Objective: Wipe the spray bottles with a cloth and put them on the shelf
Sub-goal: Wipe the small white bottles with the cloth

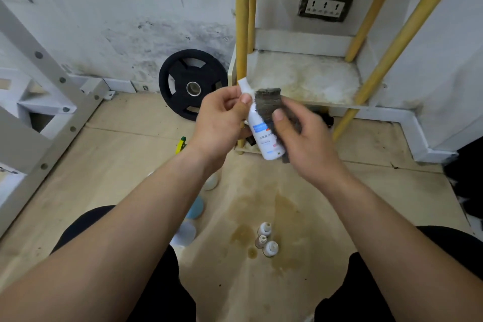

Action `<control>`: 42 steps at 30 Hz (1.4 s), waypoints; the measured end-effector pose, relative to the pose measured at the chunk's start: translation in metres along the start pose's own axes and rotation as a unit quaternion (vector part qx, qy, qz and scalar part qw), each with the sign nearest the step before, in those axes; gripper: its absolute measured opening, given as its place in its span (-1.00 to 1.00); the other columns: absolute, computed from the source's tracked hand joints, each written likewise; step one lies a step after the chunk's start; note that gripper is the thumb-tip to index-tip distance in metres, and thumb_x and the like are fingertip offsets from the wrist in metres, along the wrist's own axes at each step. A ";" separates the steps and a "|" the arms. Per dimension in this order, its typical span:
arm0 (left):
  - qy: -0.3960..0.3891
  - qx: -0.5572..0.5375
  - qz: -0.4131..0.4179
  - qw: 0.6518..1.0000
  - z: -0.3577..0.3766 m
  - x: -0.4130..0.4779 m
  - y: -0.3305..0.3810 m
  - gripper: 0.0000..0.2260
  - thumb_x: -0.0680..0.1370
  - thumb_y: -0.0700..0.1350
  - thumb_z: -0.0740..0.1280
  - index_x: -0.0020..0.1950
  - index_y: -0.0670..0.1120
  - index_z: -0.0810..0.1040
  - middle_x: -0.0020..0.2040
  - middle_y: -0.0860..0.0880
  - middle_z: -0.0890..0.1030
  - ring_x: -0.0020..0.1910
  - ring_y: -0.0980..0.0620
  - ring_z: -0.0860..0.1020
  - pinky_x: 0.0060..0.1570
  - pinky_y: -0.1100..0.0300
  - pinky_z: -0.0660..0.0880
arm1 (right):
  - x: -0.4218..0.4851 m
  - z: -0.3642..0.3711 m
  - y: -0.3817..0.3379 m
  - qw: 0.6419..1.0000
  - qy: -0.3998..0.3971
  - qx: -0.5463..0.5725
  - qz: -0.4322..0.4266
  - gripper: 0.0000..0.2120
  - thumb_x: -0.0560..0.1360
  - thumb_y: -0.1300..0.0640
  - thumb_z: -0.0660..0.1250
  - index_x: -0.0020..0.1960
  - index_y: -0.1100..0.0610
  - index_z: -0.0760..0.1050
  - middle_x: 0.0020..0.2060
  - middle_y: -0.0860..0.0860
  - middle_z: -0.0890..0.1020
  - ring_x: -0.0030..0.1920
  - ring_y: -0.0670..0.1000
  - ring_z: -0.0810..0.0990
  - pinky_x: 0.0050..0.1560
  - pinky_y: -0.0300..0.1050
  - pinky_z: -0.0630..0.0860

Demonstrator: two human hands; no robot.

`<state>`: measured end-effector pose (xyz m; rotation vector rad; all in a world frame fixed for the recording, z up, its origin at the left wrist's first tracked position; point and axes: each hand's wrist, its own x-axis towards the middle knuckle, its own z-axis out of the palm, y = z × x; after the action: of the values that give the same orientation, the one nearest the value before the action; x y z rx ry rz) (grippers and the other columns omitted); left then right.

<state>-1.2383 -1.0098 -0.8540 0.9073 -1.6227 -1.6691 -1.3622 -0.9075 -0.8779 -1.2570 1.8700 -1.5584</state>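
1. Two hands meet in front of the shelf (pixel 305 78): the left hand (pixel 219 115) grips the white spray bottle (pixel 264 136) near its neck, tilted, cap up and to the left.
2. The right hand (pixel 303 136) pinches a grey cloth (pixel 266 104) against the bottle's side.
3. The shelf's stained lower board lies just behind them.
4. Three small bottles (pixel 265 239) stand together on the floor (pixel 130 165), between the knees.
5. A black weight plate (pixel 192 83) leans on the wall.

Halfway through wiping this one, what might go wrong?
The left hand pinches the spray bottle only near its top, so rubbing with the cloth may twist it loose. Dropped, it could knock over the small bottles on the floor. The shelf looks stained and may dirty it again.
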 end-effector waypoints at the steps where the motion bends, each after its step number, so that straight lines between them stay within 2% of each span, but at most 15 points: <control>1: 0.009 -0.001 -0.005 1.000 -0.001 0.000 -0.001 -0.80 0.71 -0.19 0.22 0.15 -0.26 0.59 -0.10 -0.08 0.71 -0.10 0.02 0.70 -0.14 0.05 0.67 | -0.004 0.004 0.000 0.999 -0.020 -0.029 -0.014 -0.79 0.65 0.01 0.22 0.20 -0.09 0.58 -0.03 -0.07 0.68 -0.07 -0.07 0.64 -0.06 0.06 0.61; 3: 0.031 -0.008 -0.018 0.999 -0.001 0.002 -0.001 -0.82 0.70 -0.17 0.23 0.12 -0.22 0.60 -0.13 -0.06 0.71 -0.12 0.04 0.70 -0.15 0.09 0.66 | -0.005 0.004 0.001 0.998 -0.012 -0.067 -0.019 -0.77 0.66 0.03 0.21 0.26 -0.05 0.57 -0.01 -0.05 0.68 -0.02 -0.07 0.65 -0.01 0.04 0.61; 5: 0.055 -0.010 -0.024 0.998 -0.001 0.004 -0.002 -0.82 0.70 -0.15 0.24 0.14 -0.20 0.60 -0.04 -0.12 0.71 -0.06 0.00 0.70 -0.08 0.01 0.68 | -0.002 0.001 0.003 0.999 0.005 -0.053 0.009 -0.78 0.68 0.07 0.20 0.25 -0.06 0.57 -0.07 -0.17 0.68 -0.07 -0.18 0.64 -0.07 -0.10 0.56; 7: 0.072 -0.006 -0.026 0.997 0.003 0.004 -0.003 -0.81 0.71 -0.15 0.23 0.14 -0.22 0.60 -0.05 -0.13 0.70 -0.08 0.00 0.69 -0.06 -0.01 0.69 | -0.006 0.005 0.000 0.997 0.002 -0.082 -0.012 -0.75 0.68 0.08 0.17 0.30 -0.01 0.53 -0.07 -0.19 0.63 -0.09 -0.19 0.60 -0.09 -0.15 0.49; 11: 0.102 -0.045 -0.054 0.992 0.006 0.003 -0.007 -0.77 0.71 -0.18 0.19 0.03 -0.24 0.60 -0.22 -0.09 0.63 -0.25 0.01 0.61 -0.04 -0.12 0.66 | -0.019 0.026 0.005 0.947 -0.015 -0.287 -0.145 -0.51 0.61 0.10 0.20 0.54 0.09 0.34 0.32 0.05 0.48 0.28 0.07 0.48 0.26 0.04 0.47; 13: 0.100 -0.058 -0.069 0.991 0.005 0.004 -0.008 -0.77 0.71 -0.18 0.20 0.00 -0.24 0.60 -0.21 -0.11 0.63 -0.28 0.02 0.60 -0.07 -0.09 0.67 | -0.015 0.025 0.009 0.956 -0.021 -0.257 -0.140 -0.50 0.62 0.09 0.21 0.55 0.08 0.33 0.35 0.04 0.48 0.31 0.07 0.48 0.28 0.09 0.48; 16: 0.110 -0.058 -0.075 0.989 0.002 0.004 -0.010 -0.78 0.71 -0.15 0.22 0.08 -0.28 0.58 -0.02 -0.19 0.67 -0.14 -0.01 0.66 -0.12 0.01 0.68 | -0.007 0.019 0.014 0.995 -0.003 -0.100 -0.027 -0.70 0.66 0.05 0.19 0.36 0.00 0.49 0.15 -0.05 0.63 0.16 -0.06 0.59 0.16 0.05 0.55; 18: 0.132 -0.058 -0.078 0.986 0.000 0.005 -0.011 -0.77 0.71 -0.14 0.21 0.10 -0.26 0.58 0.07 -0.23 0.65 -0.05 -0.04 0.67 -0.12 0.01 0.69 | -0.004 0.018 0.014 0.998 0.010 -0.033 0.049 -0.81 0.67 0.05 0.19 0.22 -0.09 0.53 0.02 -0.14 0.67 0.05 -0.14 0.62 0.10 0.05 0.57; 19: 0.141 -0.064 -0.081 0.985 -0.001 0.006 -0.012 -0.78 0.72 -0.15 0.20 0.06 -0.24 0.58 0.05 -0.23 0.65 -0.07 -0.03 0.67 -0.13 0.02 0.69 | -0.006 0.018 0.014 0.998 0.007 -0.031 0.056 -0.81 0.67 0.05 0.19 0.22 -0.09 0.53 0.02 -0.14 0.67 0.05 -0.11 0.62 0.11 0.10 0.57; 22: 0.160 -0.107 -0.107 0.975 -0.005 0.008 -0.011 -0.76 0.72 -0.18 0.19 -0.06 -0.23 0.57 -0.04 -0.25 0.65 -0.13 -0.08 0.67 -0.20 0.04 0.68 | -0.015 0.023 0.015 0.983 -0.023 -0.178 -0.036 -0.65 0.65 0.09 0.21 0.42 0.10 0.44 0.23 0.03 0.56 0.22 0.04 0.53 0.25 0.13 0.50; 25: 0.152 -0.130 -0.142 0.970 -0.003 0.006 -0.012 -0.76 0.72 -0.18 0.19 -0.04 -0.24 0.57 -0.11 -0.21 0.64 -0.16 -0.09 0.63 -0.22 0.05 0.67 | -0.019 0.028 0.016 0.957 -0.038 -0.268 -0.101 -0.50 0.61 0.12 0.26 0.53 0.11 0.34 0.36 0.09 0.45 0.36 0.12 0.45 0.35 0.15 0.44; 29: 0.102 -0.140 -0.168 0.970 0.001 0.004 -0.013 -0.80 0.70 -0.10 0.24 0.09 -0.22 0.56 -0.05 -0.16 0.68 -0.11 -0.11 0.68 -0.18 0.06 0.67 | -0.012 0.020 0.012 0.978 -0.026 -0.202 -0.038 -0.54 0.62 0.13 0.29 0.52 0.07 0.37 0.29 0.01 0.51 0.27 -0.03 0.47 0.27 -0.15 0.40; 33: 0.040 -0.112 -0.170 0.978 -0.005 0.005 -0.012 -0.85 0.67 -0.10 0.31 0.17 -0.14 0.57 0.08 -0.13 0.68 0.07 -0.14 0.68 -0.12 0.08 0.66 | -0.007 0.013 0.010 0.997 -0.032 -0.051 0.056 -0.68 0.64 0.07 0.26 0.37 -0.09 0.49 0.15 -0.10 0.64 0.17 -0.10 0.60 0.19 -0.04 0.54; 37: -0.034 -0.088 -0.174 0.980 -0.017 0.007 -0.006 -0.79 0.67 -0.13 0.30 0.29 -0.04 0.59 0.30 -0.17 0.60 0.17 -0.21 0.65 -0.12 0.04 0.66 | -0.002 0.005 0.009 0.987 -0.047 0.058 0.140 -0.80 0.67 0.12 0.25 0.20 -0.10 0.57 0.03 -0.12 0.70 0.05 -0.12 0.66 0.08 -0.11 0.57; 42: -0.078 -0.029 -0.160 0.984 -0.026 0.007 -0.003 -0.90 0.68 -0.13 0.29 0.11 -0.04 0.60 0.15 -0.12 0.60 0.00 -0.13 0.67 -0.12 0.02 0.66 | -0.002 0.008 0.006 0.971 -0.064 0.136 0.183 -0.81 0.67 0.17 0.24 0.11 -0.02 0.60 -0.01 0.00 0.69 -0.01 0.00 0.66 0.01 -0.02 0.59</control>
<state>-1.2213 -1.0302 -0.8570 1.0758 -1.5814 -2.0401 -1.3577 -0.9101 -0.8866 -0.8171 1.6267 -1.4349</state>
